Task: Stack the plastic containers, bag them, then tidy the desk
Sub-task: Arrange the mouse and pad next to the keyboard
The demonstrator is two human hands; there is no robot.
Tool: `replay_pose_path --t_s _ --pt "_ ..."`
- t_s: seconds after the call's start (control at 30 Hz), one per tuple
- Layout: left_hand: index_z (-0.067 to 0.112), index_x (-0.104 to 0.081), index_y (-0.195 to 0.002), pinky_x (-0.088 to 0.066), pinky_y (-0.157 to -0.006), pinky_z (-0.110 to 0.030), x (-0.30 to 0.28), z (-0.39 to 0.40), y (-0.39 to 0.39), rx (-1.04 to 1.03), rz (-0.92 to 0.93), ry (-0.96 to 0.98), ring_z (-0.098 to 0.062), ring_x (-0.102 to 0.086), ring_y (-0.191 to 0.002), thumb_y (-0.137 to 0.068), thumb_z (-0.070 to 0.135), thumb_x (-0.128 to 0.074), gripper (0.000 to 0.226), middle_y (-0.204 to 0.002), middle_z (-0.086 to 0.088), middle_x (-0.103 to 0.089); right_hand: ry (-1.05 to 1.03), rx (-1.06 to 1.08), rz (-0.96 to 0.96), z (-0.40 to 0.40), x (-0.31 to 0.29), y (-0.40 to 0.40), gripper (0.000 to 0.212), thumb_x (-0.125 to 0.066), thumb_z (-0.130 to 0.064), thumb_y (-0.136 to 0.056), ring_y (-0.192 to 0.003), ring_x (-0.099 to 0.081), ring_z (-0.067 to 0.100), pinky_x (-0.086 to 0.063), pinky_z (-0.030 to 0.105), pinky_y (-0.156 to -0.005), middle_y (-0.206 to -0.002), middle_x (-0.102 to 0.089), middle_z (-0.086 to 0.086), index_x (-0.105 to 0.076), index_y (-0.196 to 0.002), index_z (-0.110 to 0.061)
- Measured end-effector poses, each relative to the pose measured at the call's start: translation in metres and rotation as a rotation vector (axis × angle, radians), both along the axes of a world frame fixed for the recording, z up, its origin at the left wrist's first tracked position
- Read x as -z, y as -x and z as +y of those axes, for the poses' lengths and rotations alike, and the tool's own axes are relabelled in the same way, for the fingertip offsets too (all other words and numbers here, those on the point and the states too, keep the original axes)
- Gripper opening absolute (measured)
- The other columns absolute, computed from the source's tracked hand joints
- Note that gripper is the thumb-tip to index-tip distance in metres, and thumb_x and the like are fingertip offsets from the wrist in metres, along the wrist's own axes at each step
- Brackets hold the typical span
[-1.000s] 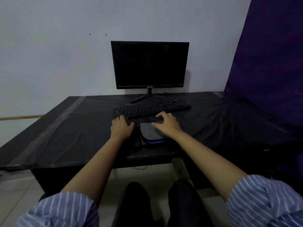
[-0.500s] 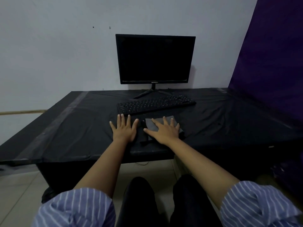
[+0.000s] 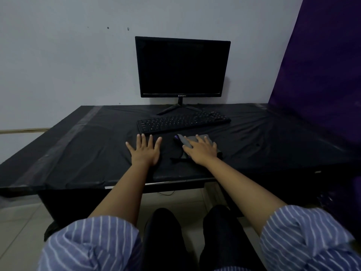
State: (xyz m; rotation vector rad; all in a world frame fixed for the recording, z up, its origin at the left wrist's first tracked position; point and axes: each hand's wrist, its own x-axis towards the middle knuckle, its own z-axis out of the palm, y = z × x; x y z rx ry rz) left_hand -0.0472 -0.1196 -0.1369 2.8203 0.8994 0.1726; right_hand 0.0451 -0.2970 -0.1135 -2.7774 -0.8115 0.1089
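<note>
Black plastic sheeting covered the desk [image 3: 82, 151] from edge to edge, creased and faintly shiny, with a paler strip of tape running along its left side. The person sat close to the near edge, both forearms stretched out from rolled striped sleeves [image 3: 91, 243]. The left hand [image 3: 144, 151] lay flat on the bare sheeting, palm down, its fingers straight and spread apart, holding nothing. The right hand [image 3: 202, 150] rested just beside it to the right, also palm down, fingers straight and slightly fanned, pressing on a flattened grey bag [image 3: 205, 138] — a folded bundle with a dark strap or edge trailing out toward the near left and a touch of purple at its far left corner. Whether the plastic containers were inside that bundle could not be told from where I stood; the light was dim and the thing lay mostly under the palm. Beyond the hands, touching neither, a black keyboard [image 3: 182, 122] sat at a slight angle, its right end farther back, and behind it a dark monitor [image 3: 182, 67] stood upright on a splayed stand against the pale wall [image 3: 64, 61]. A purple cloth [image 3: 322, 71] hung down at the right — it met the desk's far right corner.
</note>
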Motion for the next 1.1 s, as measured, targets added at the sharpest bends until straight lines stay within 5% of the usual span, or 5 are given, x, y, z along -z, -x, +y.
replay_pose_path --t_s 0.23,0.43,0.7,0.87,1.1 --pt "0.028 0.000 -0.154 0.014 -0.110 -0.063 -0.003 -0.004 0.002 0.003 0.004 0.018 -0.021 0.018 -0.147 -0.100 0.045 -0.002 0.057 -0.161 -0.005 0.010 0.009 0.040 -0.014 -0.001 -0.003 -0.020 0.057 -0.027 -0.054 -0.098 -0.149 -0.005 0.028 -0.011 0.051 -0.116 -0.163 -0.010 -0.001 -0.026 -0.151 -0.034" --pt "0.030 -0.002 -0.154 0.012 -0.111 -0.063 -0.007 -0.007 0.003 -0.009 0.014 0.040 -0.022 0.014 -0.148 -0.100 0.043 -0.002 0.055 -0.162 -0.004 0.006 0.015 -0.176 -0.069 0.018 0.003 -0.002 0.057 -0.027 -0.060 -0.097 -0.149 -0.009 0.022 -0.013 0.045 -0.115 -0.162 -0.015 -0.006 -0.026 -0.150 -0.040" --pt "0.032 0.001 -0.153 0.014 -0.110 -0.063 -0.008 -0.008 0.006 0.002 0.037 0.020 -0.024 0.013 -0.148 -0.100 0.041 -0.001 0.054 -0.162 -0.004 0.005 0.012 -0.119 -0.090 0.011 0.005 -0.026 0.056 -0.023 -0.054 -0.101 -0.150 -0.005 0.022 0.012 0.056 -0.115 -0.162 -0.016 -0.004 -0.023 -0.152 -0.033" --pt "0.032 -0.002 -0.153 0.012 -0.111 -0.063 -0.009 -0.008 0.007 -0.003 0.029 0.049 -0.024 0.007 -0.149 -0.100 0.044 -0.001 0.055 -0.162 -0.003 0.003 0.005 0.019 -0.089 0.011 0.001 -0.053 0.055 -0.025 -0.053 -0.100 -0.148 -0.013 0.025 0.000 0.054 -0.118 -0.161 -0.020 -0.002 -0.032 -0.149 -0.029" --pt "0.034 0.000 -0.153 0.009 -0.112 -0.063 -0.012 -0.011 0.009 -0.002 0.020 0.056 -0.026 0.005 -0.149 -0.101 0.040 -0.004 0.053 -0.162 -0.004 0.001 -0.031 -0.105 -0.036 0.029 -0.005 -0.029 0.055 -0.027 -0.052 -0.101 -0.150 -0.009 0.023 -0.007 0.047 -0.118 -0.161 -0.019 -0.006 -0.028 -0.151 -0.029"
